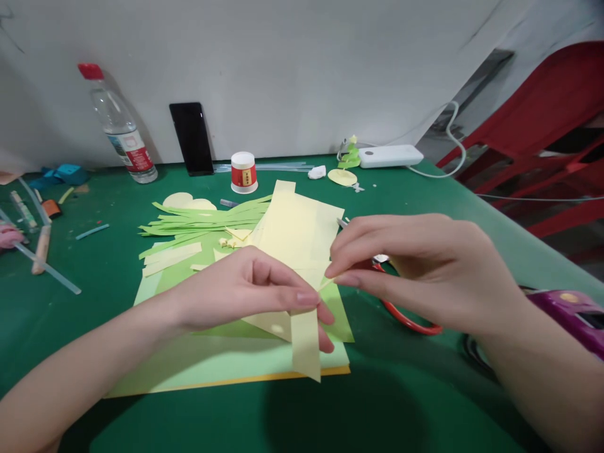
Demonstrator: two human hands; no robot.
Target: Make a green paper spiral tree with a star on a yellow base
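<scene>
A pale yellow paper strip [306, 346] hangs down from my left hand [264, 283], pinched between thumb and fingers. My right hand [406, 264] closes thumb and fingertips on a narrow folded end of yellow paper [326, 284], right beside the left fingertips. Beneath both hands lie pale yellow sheets [302, 226] on a stack of light green paper [226, 362]. Green paper strips [207, 220] are bunched left of the yellow sheets, with short yellow strips [172, 258] below them. Red-handled scissors [410, 322] lie partly hidden under my right hand.
Along the wall stand a bottle [123, 132], a black phone [191, 138] and a red-white paper cup [244, 173]. A white power strip [391, 155] with a cable sits at back right. Glue sticks [47, 267] lie left; a purple object [566, 318] is at right, near red chairs [533, 138].
</scene>
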